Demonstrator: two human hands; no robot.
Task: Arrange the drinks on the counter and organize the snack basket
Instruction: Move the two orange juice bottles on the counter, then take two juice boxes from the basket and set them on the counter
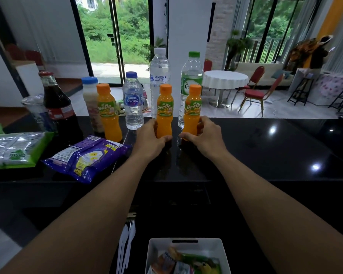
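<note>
On the black surface (265, 155), the left hand (150, 140) clasped the base of one upright orange juice bottle (164, 111). Just right of it, the right hand (207, 138) clasped a second juice bottle (192, 110), also upright. Each bottle stood directly ahead of its grip, water bottles (159, 76) close behind.

Readable labels beside the Singha bottle

"SINGHA WATER" is printed on the tall clear bottle (159, 80); "DeeDo" is read on the orange juice bottle (164, 112) just before it.

Two orange DeeDo bottles (164, 113) (192, 111) upright, side by side, counter (265, 147).
</note>
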